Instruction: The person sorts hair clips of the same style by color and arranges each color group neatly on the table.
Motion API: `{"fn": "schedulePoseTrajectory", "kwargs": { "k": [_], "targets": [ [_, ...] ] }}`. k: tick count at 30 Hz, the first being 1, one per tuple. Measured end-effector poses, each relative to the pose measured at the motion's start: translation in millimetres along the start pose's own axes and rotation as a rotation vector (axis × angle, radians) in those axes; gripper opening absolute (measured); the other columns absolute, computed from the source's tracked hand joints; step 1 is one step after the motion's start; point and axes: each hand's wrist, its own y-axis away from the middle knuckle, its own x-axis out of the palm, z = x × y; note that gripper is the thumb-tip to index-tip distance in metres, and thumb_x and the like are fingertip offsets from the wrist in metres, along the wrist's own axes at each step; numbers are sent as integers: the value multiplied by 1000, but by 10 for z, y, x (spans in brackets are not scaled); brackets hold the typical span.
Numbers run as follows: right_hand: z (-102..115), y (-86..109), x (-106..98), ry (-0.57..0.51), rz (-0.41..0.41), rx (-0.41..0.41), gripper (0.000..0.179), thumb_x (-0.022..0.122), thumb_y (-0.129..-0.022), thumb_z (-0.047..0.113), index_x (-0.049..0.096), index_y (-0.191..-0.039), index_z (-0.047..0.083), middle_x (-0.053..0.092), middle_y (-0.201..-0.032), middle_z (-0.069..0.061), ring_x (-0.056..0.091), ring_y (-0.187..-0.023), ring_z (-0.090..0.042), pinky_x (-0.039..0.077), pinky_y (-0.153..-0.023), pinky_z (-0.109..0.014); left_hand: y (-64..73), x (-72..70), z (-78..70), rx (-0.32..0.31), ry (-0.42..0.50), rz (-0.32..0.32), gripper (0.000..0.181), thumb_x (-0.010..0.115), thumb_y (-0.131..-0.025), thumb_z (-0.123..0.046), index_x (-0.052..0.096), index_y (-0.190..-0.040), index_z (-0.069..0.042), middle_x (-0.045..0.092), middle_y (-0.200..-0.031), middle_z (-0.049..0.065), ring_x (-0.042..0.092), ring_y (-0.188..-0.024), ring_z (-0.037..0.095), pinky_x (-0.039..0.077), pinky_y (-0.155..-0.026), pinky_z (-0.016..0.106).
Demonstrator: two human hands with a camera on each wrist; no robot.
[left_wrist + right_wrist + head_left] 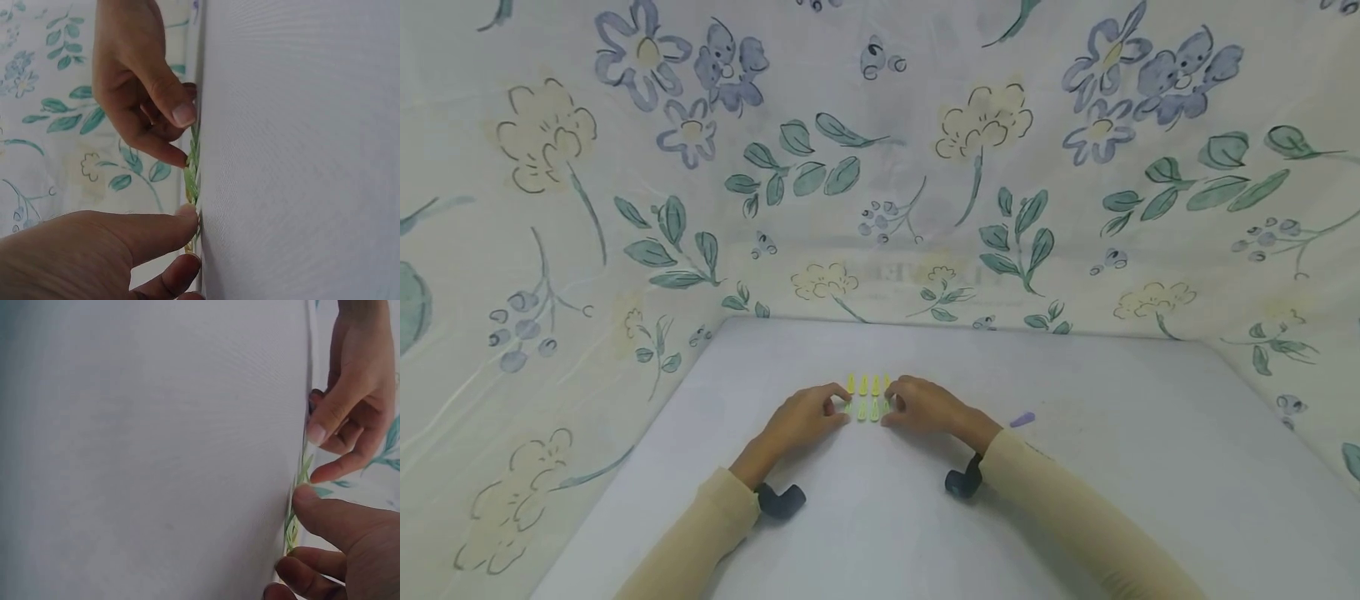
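Observation:
Two short rows of snap hair clips lie on the white table in the head view, yellow clips behind and light green clips in front. My left hand is at the left end of the green row, its curled index finger and thumb at the two ends of the outermost green clip. At the row's right end, my right hand has thumb and index finger around another green clip in the same way. Seen edge-on in the left wrist view, green clips lie between the hands' fingertips.
A purple hair clip lies apart on the white table, right of the right hand. Flower-printed cloth stands behind and beside the table. Dark wrist cameras jut out under both wrists.

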Motion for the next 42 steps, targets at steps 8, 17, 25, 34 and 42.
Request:
{"fn": "schedulePoseTrajectory", "kwargs": {
  "k": [8, 17, 25, 34, 42],
  "targets": [
    [-24, 45, -25, 37, -10, 0, 46, 74, -90, 37, 67, -125, 8, 58, -91, 3, 53, -80, -11, 47, -74, -27, -1, 8, -58, 7, -13, -12, 34, 75, -90, -29, 67, -122, -24, 62, -84, -5, 55, -72, 14, 44, -67, 30],
    [-57, 152, -98, -1, -2, -10, 47, 73, -91, 34, 65, -128, 6, 64, -96, 0, 57, -82, -11, 50, -76, -26, -26, 31, -90, -1, 6, 6, 34, 74, -90, -30, 67, -123, -25, 64, -88, -2, 56, -74, 15, 46, -67, 31],
    [-159, 387, -309, -35, -28, -30, 43, 70, -94, 33, 64, -128, 7, 67, -100, -1, 59, -84, -11, 52, -78, -27, -52, 27, -67, 19, 19, -4, 32, 72, -92, -31, 66, -123, -26, 66, -93, -1, 57, -76, 15, 46, -67, 31],
    [-346, 816, -526, -45, -124, -64, 38, 72, -93, 27, 67, -124, 6, 68, -98, 0, 60, -86, -11, 52, -74, -22, 0, -63, -149, 100, 3, -87, 29, 71, -93, -33, 68, -119, -21, 65, -87, -1, 51, -70, 15, 41, -62, 29],
    [-520, 1251, -631, -46, -155, -64, 33, 71, -93, 25, 68, -120, 7, 66, -95, 4, 60, -86, -8, 52, -74, -21, 116, -66, -421, 198, -22, -55, 27, 72, -92, -31, 70, -117, -21, 63, -84, -7, 48, -67, 12, 41, -61, 28]
  ]
}}
